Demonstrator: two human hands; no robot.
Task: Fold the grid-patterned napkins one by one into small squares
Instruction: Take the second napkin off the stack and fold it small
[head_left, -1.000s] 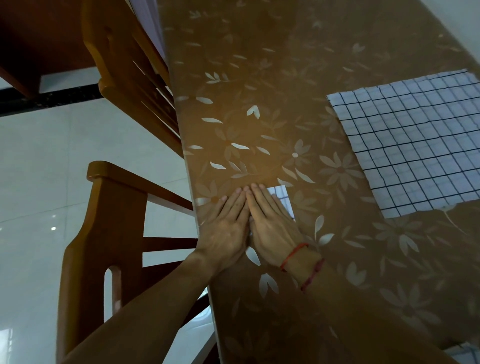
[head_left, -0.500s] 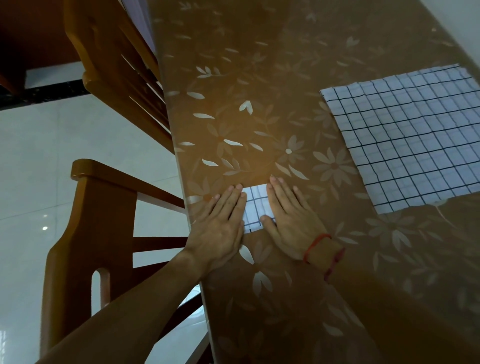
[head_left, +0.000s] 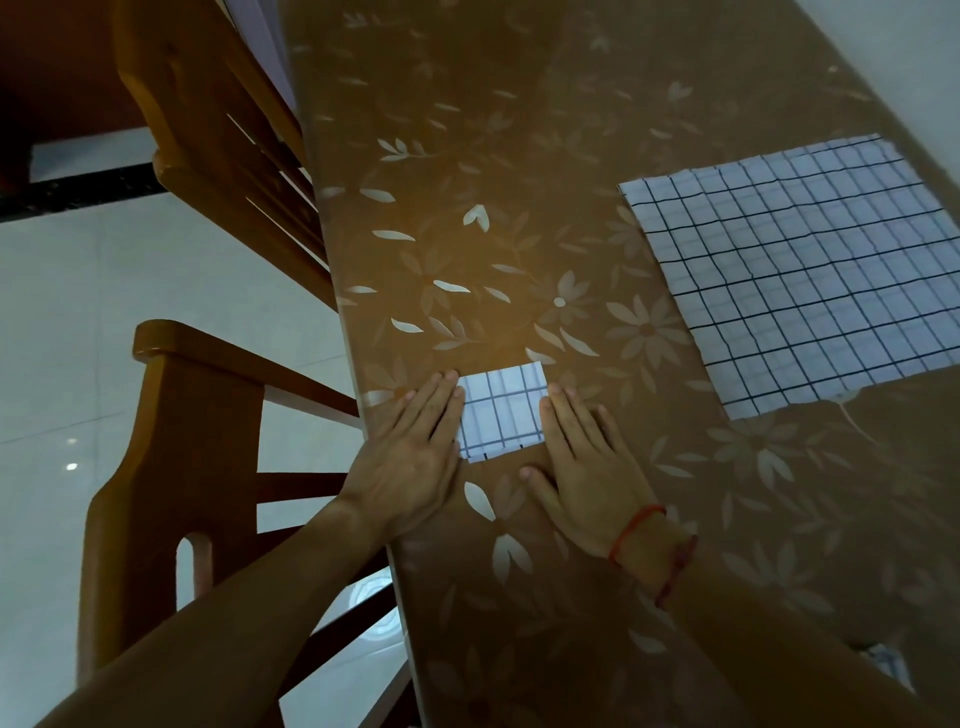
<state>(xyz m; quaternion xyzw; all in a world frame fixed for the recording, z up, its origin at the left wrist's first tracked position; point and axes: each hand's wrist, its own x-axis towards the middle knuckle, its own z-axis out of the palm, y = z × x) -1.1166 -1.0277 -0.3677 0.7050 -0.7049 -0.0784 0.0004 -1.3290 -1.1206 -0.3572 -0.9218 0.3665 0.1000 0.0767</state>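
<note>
Nearest, both hands lie flat on the floral brown table (head_left: 467, 156) with fingers straight, gripping nothing: the left hand (head_left: 410, 457) rests against the left edge of the small folded napkin (head_left: 501, 410), and the right hand (head_left: 582, 467), a red string (head_left: 636, 530) at its wrist, against its right edge. Farther right, well apart, a large unfolded napkin (head_left: 800, 275) lies spread flat. Two wooden chairs (head_left: 171, 441) stand along the table's left side.

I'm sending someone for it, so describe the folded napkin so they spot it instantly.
On the flower-patterned table, near the edge by the wooden chairs, the folded napkin lies between the left hand and right hand. Unlike the large unfolded napkin to its right, it is a small square.
</note>
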